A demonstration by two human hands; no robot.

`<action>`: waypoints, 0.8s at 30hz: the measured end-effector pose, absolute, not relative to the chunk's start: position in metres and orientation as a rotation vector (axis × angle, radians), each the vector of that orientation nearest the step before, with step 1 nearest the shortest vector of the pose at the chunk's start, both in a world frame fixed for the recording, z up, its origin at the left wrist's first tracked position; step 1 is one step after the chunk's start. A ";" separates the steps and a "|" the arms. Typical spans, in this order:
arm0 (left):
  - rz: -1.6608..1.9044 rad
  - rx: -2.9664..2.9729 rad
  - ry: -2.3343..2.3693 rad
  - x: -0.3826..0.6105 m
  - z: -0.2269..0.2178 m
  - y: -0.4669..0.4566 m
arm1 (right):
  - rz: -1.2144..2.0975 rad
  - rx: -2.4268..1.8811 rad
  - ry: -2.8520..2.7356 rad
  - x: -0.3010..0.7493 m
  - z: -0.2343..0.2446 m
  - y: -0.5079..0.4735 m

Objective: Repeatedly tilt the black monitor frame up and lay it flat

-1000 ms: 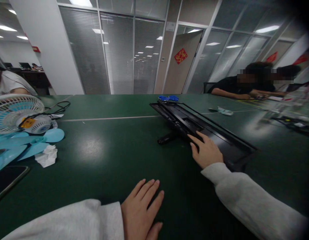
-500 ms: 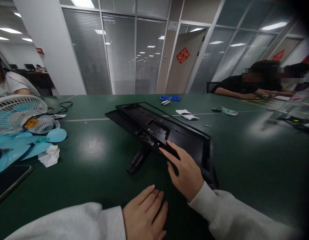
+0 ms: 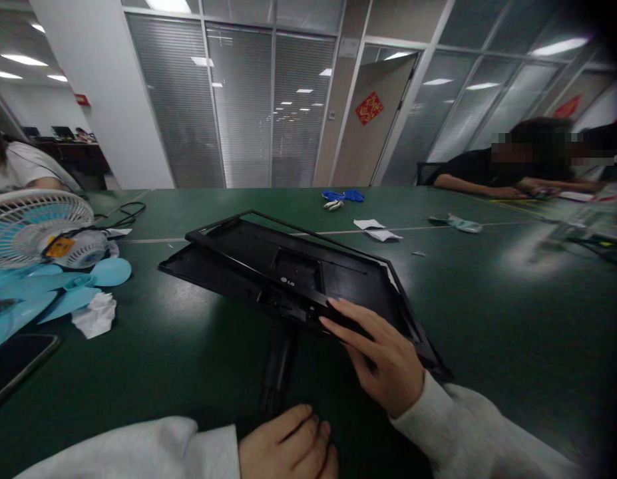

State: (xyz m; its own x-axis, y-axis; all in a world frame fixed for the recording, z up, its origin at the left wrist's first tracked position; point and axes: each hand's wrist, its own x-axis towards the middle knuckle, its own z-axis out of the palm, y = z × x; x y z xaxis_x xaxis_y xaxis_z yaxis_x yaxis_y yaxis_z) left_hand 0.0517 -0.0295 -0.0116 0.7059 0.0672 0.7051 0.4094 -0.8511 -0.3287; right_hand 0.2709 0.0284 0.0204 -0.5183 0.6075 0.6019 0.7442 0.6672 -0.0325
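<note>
A black monitor [image 3: 268, 263] lies face down on the green table [image 3: 178, 332], its back with a logo facing up and its black stand neck [image 3: 278, 362] pointing toward me. My right hand [image 3: 383, 356] rests on the monitor's near edge, fingers stretched along the back panel. My left hand [image 3: 288, 449] lies at the bottom of the view with fingers curled, right at the end of the stand neck; whether it grips the neck is unclear.
A white fan grille [image 3: 33, 226], blue fan blades [image 3: 53, 286], crumpled tissue [image 3: 94, 314] and a dark phone [image 3: 13, 362] sit at the left. Blue gloves [image 3: 344, 195], paper scraps [image 3: 375, 229] lie farther back. Other people sit at the far right and far left.
The monitor has swung round on the table, its stand neck turning toward me. My right hand stayed on its edge and came nearer. My left hand's fingers curled in by the neck.
</note>
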 end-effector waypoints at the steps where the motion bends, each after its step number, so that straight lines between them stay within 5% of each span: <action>1: -1.000 -2.445 -0.354 0.052 -0.013 -0.027 | -0.301 -1.027 -2.305 0.272 0.020 0.030; 24: -1.079 -2.559 -0.444 0.054 -0.011 -0.003 | -0.321 -0.773 -2.406 0.291 0.044 0.042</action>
State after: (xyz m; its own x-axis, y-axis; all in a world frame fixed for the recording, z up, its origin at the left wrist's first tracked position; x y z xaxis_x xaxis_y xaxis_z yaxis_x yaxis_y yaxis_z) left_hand 0.0536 -0.0035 -0.0106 0.6650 0.1554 0.7305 0.4031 -0.8981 -0.1759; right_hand 0.2907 0.0418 0.0440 -0.6601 0.4537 0.5987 0.5948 0.8024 0.0477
